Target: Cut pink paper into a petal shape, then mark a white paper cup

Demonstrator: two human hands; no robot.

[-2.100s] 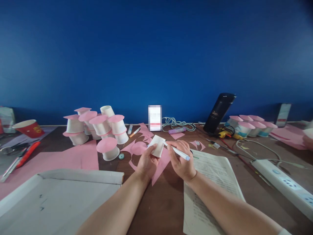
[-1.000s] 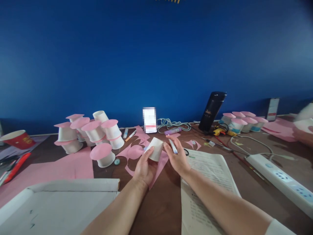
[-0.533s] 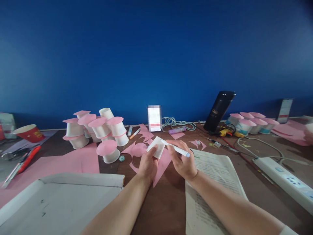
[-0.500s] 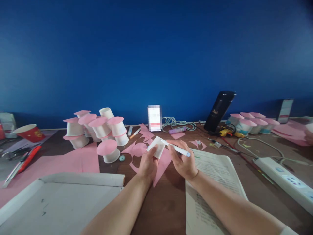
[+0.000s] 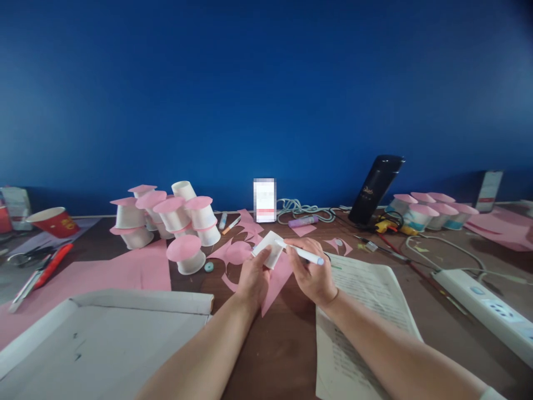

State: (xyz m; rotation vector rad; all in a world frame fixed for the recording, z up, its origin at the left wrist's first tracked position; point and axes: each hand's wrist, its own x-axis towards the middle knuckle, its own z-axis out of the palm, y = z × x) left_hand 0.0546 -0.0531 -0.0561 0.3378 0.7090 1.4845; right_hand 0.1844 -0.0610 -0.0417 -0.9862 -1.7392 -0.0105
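Note:
My left hand (image 5: pixel 254 278) is closed on a small white paper piece (image 5: pixel 272 256) with straight edges, its thumb lying across the near side. I cannot tell whether the piece is flat or folded. A white marker (image 5: pixel 308 255) with a pale blue end is pinched in my right hand (image 5: pixel 310 275). Its tip points left and meets, or nearly meets, the upper right part of the white piece. Under both hands lie pink paper scraps (image 5: pixel 277 283). To the left, a white paper cup (image 5: pixel 191 264) stands upside down under a pink paper disc (image 5: pixel 184 248).
Stacked cups with pink discs (image 5: pixel 172 205) stand at left, behind a white box lid (image 5: pixel 141 303) and a red-handled cutter (image 5: pixel 52 266). A phone (image 5: pixel 265 200) leans against the wall. Rightward are a printed booklet (image 5: pixel 366 283), black bottle (image 5: pixel 375 189) and power strip (image 5: pixel 487 305).
The view has shifted very slightly. Both hands keep their hold, with the marker tip still at the white paper piece.

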